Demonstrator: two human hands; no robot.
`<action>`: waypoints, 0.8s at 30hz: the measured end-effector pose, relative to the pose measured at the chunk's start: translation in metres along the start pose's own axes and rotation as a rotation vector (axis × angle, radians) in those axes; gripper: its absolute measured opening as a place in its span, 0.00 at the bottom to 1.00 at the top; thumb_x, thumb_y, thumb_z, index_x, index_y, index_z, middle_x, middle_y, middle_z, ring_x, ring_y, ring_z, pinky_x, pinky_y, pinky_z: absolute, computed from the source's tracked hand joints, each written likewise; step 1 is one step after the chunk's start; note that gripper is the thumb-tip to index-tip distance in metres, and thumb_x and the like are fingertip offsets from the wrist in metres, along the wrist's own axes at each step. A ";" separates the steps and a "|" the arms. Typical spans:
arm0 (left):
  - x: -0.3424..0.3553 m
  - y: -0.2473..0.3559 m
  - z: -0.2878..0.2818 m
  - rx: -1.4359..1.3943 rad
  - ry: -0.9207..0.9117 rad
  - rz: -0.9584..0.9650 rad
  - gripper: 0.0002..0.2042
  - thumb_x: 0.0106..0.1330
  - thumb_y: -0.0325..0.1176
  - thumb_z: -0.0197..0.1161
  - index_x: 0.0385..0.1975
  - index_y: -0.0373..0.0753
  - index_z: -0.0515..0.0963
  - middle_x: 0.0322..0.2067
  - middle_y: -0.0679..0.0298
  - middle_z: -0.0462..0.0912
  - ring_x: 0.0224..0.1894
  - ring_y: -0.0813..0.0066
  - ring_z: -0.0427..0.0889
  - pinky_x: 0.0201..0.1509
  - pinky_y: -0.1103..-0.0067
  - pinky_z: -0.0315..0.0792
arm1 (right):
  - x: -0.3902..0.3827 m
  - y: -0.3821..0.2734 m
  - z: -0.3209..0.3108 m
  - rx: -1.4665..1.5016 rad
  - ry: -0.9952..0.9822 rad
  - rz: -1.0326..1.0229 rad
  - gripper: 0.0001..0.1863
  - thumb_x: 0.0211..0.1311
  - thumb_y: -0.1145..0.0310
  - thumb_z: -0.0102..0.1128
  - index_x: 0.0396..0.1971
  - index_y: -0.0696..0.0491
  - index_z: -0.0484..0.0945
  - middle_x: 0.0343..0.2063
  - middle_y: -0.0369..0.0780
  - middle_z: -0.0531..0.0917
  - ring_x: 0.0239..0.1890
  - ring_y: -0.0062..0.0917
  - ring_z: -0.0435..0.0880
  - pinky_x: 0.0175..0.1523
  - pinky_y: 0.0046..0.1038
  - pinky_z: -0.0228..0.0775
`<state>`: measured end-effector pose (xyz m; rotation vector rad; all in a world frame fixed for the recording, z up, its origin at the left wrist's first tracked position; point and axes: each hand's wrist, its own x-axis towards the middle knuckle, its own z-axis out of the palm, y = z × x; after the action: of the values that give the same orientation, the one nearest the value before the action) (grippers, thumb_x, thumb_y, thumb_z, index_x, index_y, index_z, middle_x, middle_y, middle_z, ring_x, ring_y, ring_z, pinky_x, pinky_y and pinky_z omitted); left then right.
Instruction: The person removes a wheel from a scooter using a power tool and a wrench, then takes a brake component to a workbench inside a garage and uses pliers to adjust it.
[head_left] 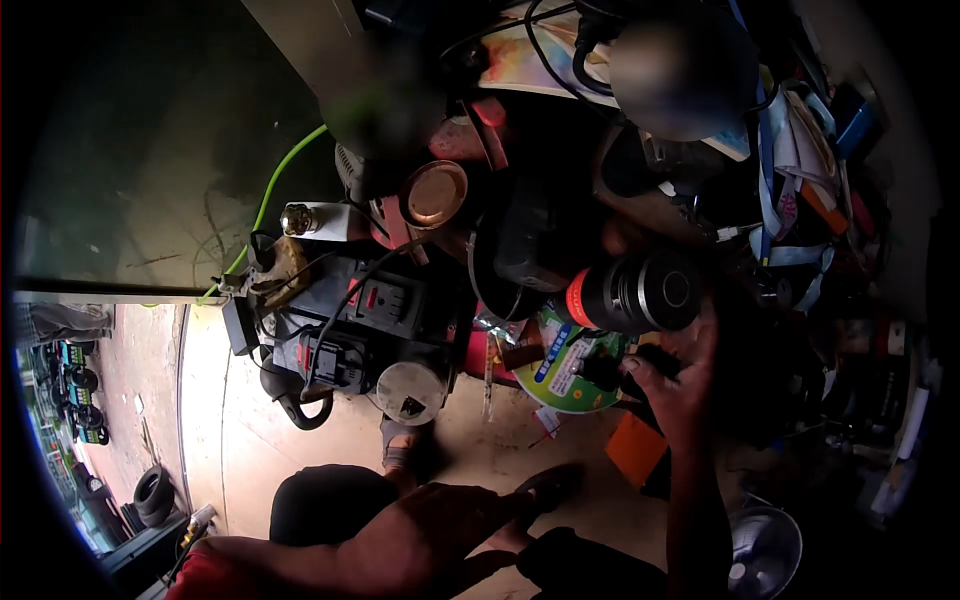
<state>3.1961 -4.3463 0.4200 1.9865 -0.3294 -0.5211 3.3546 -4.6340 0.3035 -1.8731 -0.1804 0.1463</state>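
Note:
My left hand (450,525) hangs low over my legs, its fingers loosely stretched to the right; I see nothing in it. At the right, my right hand (682,385) reaches up to the cluttered bench, thumb and forefinger apart, its other fingers lost in shadow. Just above it lies a black cylindrical device (655,292) with an orange band, its round end towards me. Beside the thumb is a small dark object (598,372) on a green and white round printed sheet (560,350). Whether the fingers touch either one is hidden by the dark.
Black tool cases with red parts (385,300) and a round pale lid (411,393) stand left of centre. A copper-coloured round dish (435,194) sits behind. An orange sheet (636,450) and a fan (765,550) are lower right. Tyres (154,495) stand outside, left.

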 end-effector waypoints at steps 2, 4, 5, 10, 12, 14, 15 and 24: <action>-0.011 -0.001 -0.013 -0.094 0.129 -0.002 0.27 0.67 0.34 0.74 0.63 0.32 0.76 0.50 0.51 0.86 0.51 0.54 0.88 0.55 0.65 0.81 | 0.018 0.008 0.018 0.115 -0.045 -0.029 0.53 0.56 0.78 0.77 0.79 0.53 0.52 0.66 0.47 0.74 0.65 0.34 0.78 0.69 0.40 0.75; -0.024 -0.002 -0.014 -0.184 0.205 -0.071 0.28 0.71 0.33 0.72 0.68 0.32 0.72 0.52 0.52 0.88 0.53 0.63 0.88 0.58 0.70 0.82 | 0.030 0.019 0.022 0.071 -0.101 -0.143 0.46 0.56 0.76 0.80 0.73 0.57 0.61 0.61 0.44 0.78 0.60 0.32 0.82 0.65 0.37 0.79; -0.032 -0.004 -0.010 -0.282 0.231 -0.081 0.27 0.72 0.23 0.68 0.70 0.28 0.68 0.61 0.49 0.81 0.62 0.60 0.84 0.65 0.69 0.82 | 0.036 0.024 0.031 0.080 -0.098 -0.176 0.46 0.56 0.76 0.80 0.73 0.57 0.61 0.61 0.44 0.78 0.60 0.32 0.82 0.65 0.37 0.79; -0.005 -0.028 -0.013 -0.110 0.402 -0.039 0.28 0.68 0.35 0.75 0.65 0.31 0.75 0.49 0.52 0.88 0.50 0.64 0.88 0.52 0.73 0.81 | 0.051 0.045 0.048 0.246 -0.172 -0.172 0.33 0.55 0.75 0.83 0.59 0.58 0.75 0.52 0.42 0.85 0.55 0.25 0.85 0.63 0.33 0.81; 0.005 -0.034 -0.023 -0.257 0.410 -0.084 0.27 0.70 0.36 0.73 0.65 0.31 0.75 0.51 0.53 0.88 0.51 0.63 0.87 0.55 0.72 0.80 | 0.047 0.030 0.056 0.254 -0.025 -0.272 0.31 0.52 0.73 0.84 0.55 0.57 0.79 0.49 0.40 0.87 0.53 0.25 0.86 0.62 0.33 0.79; 0.026 -0.045 -0.050 -0.142 0.327 -0.114 0.24 0.73 0.35 0.70 0.64 0.30 0.76 0.53 0.54 0.87 0.54 0.67 0.85 0.58 0.72 0.79 | 0.037 0.025 0.054 0.264 0.033 -0.289 0.31 0.51 0.73 0.85 0.55 0.57 0.79 0.49 0.39 0.87 0.52 0.25 0.86 0.62 0.33 0.78; 0.033 -0.052 -0.064 0.081 0.310 -0.129 0.22 0.75 0.34 0.68 0.64 0.30 0.77 0.55 0.56 0.86 0.55 0.72 0.84 0.60 0.73 0.78 | 0.034 0.021 0.057 0.245 0.040 -0.304 0.31 0.51 0.73 0.84 0.55 0.57 0.79 0.49 0.39 0.87 0.52 0.25 0.86 0.62 0.33 0.78; 0.133 -0.151 -0.033 -0.353 0.443 -0.318 0.11 0.73 0.34 0.66 0.45 0.32 0.83 0.31 0.65 0.84 0.30 0.76 0.81 0.35 0.76 0.78 | 0.011 0.022 0.045 0.183 0.012 -0.277 0.32 0.50 0.71 0.83 0.57 0.55 0.79 0.50 0.39 0.87 0.52 0.24 0.86 0.63 0.33 0.77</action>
<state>3.3289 -4.3119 0.2690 1.7509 0.3379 -0.2946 3.3575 -4.5968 0.2685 -1.6488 -0.4023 -0.0382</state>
